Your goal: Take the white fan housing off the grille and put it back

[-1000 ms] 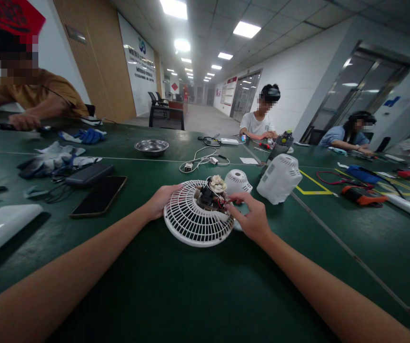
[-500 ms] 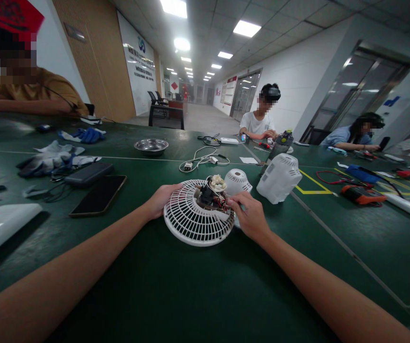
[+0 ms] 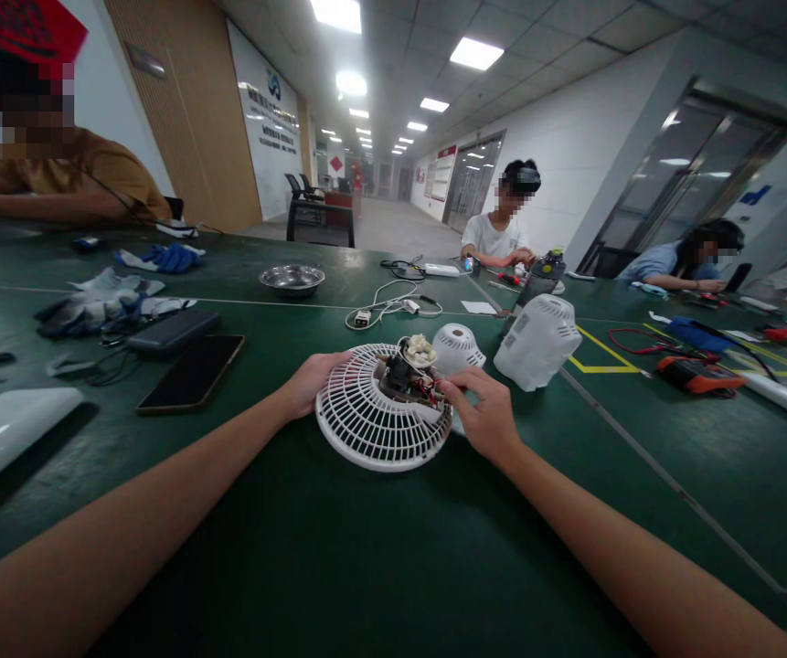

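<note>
A round white fan grille (image 3: 380,442) lies in front of me on the green table. On its hub sits a bare fan motor (image 3: 403,375) with dark parts, wires and a cream-coloured gear piece on top. My left hand (image 3: 314,382) grips the grille's left rim, its fingertips partly hidden behind the edge. At the motor's right side, my right hand (image 3: 484,411) is closed, thumb and fingers pinched by the wires; what exactly they hold is too small to make out. Just behind stand a white vented motor cover (image 3: 458,343) and a larger white plastic housing (image 3: 536,347).
A steel bowl (image 3: 292,280), a white cable (image 3: 383,309) and a dark bottle (image 3: 542,274) stand or lie farther back. To the left are a phone (image 3: 191,375), a power bank (image 3: 174,334) and gloves (image 3: 101,304). An orange multimeter (image 3: 698,376) lies right. Several people sit around.
Almost nothing differs. The whole view has shifted very slightly, while both hands stay at the grille and motor.
</note>
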`<state>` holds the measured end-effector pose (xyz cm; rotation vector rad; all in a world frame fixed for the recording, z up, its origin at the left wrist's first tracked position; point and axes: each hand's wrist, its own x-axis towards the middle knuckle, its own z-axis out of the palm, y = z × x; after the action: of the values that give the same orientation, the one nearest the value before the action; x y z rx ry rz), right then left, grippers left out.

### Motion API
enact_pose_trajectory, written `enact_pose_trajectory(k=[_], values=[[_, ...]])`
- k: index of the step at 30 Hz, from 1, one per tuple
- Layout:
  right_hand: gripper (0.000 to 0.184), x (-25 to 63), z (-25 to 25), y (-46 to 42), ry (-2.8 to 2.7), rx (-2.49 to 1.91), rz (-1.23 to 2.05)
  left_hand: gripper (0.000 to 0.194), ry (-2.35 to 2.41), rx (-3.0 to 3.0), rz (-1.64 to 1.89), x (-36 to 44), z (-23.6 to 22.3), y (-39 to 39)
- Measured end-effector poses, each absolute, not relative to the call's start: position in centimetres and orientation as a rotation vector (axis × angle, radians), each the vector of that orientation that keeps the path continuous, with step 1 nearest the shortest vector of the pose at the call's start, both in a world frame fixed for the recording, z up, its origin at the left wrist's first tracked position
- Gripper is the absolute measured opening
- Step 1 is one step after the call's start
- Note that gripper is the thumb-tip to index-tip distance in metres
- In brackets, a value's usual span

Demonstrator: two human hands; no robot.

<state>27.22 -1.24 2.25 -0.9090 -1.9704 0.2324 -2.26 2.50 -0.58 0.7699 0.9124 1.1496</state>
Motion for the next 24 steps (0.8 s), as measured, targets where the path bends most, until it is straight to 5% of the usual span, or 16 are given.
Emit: enact_pose_trajectory(k=[24], values=[[0.019, 27.10, 2.31, -0.84, -2.044, -0.847, -0.015, 0.017, 0.901, 0.775, 1.154, -2.09, -0.32, 2.27]])
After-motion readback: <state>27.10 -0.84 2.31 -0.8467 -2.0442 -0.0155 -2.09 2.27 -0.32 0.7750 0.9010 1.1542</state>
